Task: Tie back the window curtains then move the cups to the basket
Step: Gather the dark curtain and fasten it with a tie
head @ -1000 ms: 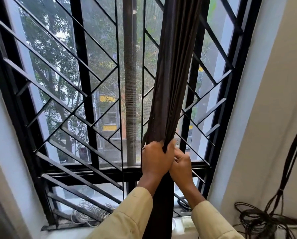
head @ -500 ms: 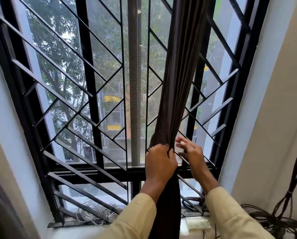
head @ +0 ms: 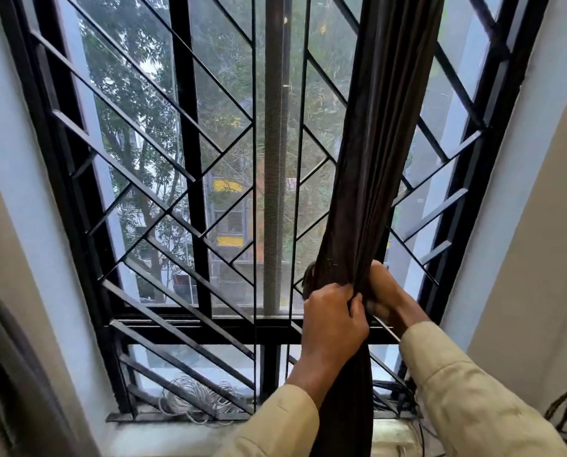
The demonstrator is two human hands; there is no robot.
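Light: soft daylight through the window [head: 223, 103], backlighting the black grille [head: 190, 159] and dark curtain [head: 374, 159]. Image: sharp centre, wide-angle bowing of straight lines at edges, left margin dim and blurred.
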